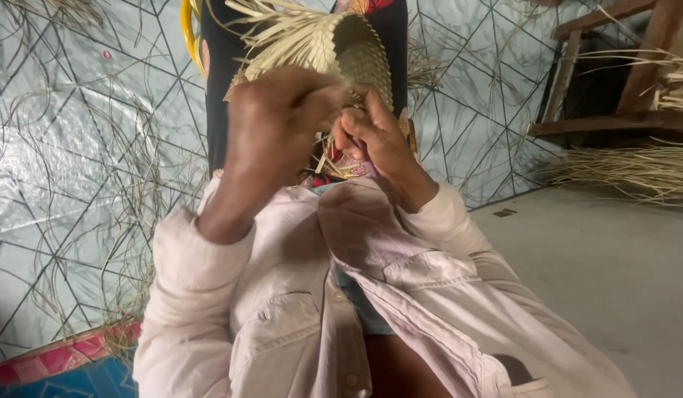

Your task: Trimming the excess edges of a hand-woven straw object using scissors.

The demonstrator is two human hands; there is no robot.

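A half-woven piece of pale palm-leaf strips [334,48] curves like a small basket just above my hands, with loose strip ends sticking out at its top left. My left hand [275,110] is closed on the lower edge of the weave, pinching strips. My right hand [374,133] grips the weave from the right, fingers curled on strips beneath it. Both wrists come out of pale pink shirt sleeves [201,273]. The underside of the weave is hidden by my hands.
A plastic floor sheet with a line pattern [68,162] carries scattered dry strips. A heap of loose palm strips [636,169] lies at the right by a wooden frame [614,81]. Bare concrete floor [607,273] lies lower right. A colourful mat edge [54,368] shows lower left.
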